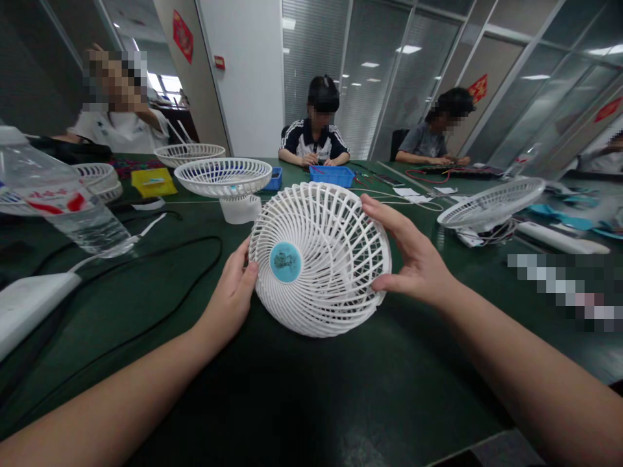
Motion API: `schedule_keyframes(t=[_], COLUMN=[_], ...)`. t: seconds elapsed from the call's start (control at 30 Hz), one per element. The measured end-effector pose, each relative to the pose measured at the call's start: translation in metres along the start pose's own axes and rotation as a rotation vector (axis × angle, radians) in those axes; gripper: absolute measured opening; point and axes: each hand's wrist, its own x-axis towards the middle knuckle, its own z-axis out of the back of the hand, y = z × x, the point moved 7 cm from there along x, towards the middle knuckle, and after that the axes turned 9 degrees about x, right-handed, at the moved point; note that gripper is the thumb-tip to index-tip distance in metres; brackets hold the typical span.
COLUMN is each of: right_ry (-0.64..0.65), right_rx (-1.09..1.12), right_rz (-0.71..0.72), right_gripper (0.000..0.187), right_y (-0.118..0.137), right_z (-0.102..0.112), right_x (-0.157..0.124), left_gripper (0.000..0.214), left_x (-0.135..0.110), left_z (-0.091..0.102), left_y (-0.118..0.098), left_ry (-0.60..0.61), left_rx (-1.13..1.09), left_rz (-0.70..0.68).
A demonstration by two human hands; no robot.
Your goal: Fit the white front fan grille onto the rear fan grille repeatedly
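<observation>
Between my hands, a white plastic fan cage (316,305) with curved ribs is held tilted above the green table (272,402). A round blue label (285,262) with a dark print marks the hub of its front. My left hand (231,292) is closed on the cage's left edge, thumb in front and the other fingers partly hidden behind. On the opposite side my right hand (416,256) grips the rim, its thumb low and its fingers higher up. Whatever lies behind the cage shows only dimly through the ribs.
White fans (224,176) stand back left, and another fan head (491,202) lies right among wires. A water bottle (58,194), white power strip (34,305) and black cable (195,285) are at left. Behind a blue bin (332,176), people sit across the table.
</observation>
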Motion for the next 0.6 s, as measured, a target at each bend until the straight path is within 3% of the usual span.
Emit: schedule_keyframes(t=[0.27,0.37,0.6], right_ry=[0.059,0.053,0.044], right_rx=[-0.133,-0.185,-0.180], right_rz=[0.103,0.134,0.180], right_gripper=[0.084,0.085,0.081], right_y=[0.002,0.001,-0.002], right_z=[0.006,0.004,-0.001], right_x=[-0.002,-0.004,-0.006], left_gripper=[0.074,0.076,0.086], left_x=[-0.002,-0.004,-0.018], left_z=[-0.003,-0.004,0.011], left_y=[0.005,0.009,-0.031], left_ry=[0.002,-0.018,-0.164], left_rx=[-0.020,0.077,0.476], left_rz=[-0.063,-0.111,-0.506])
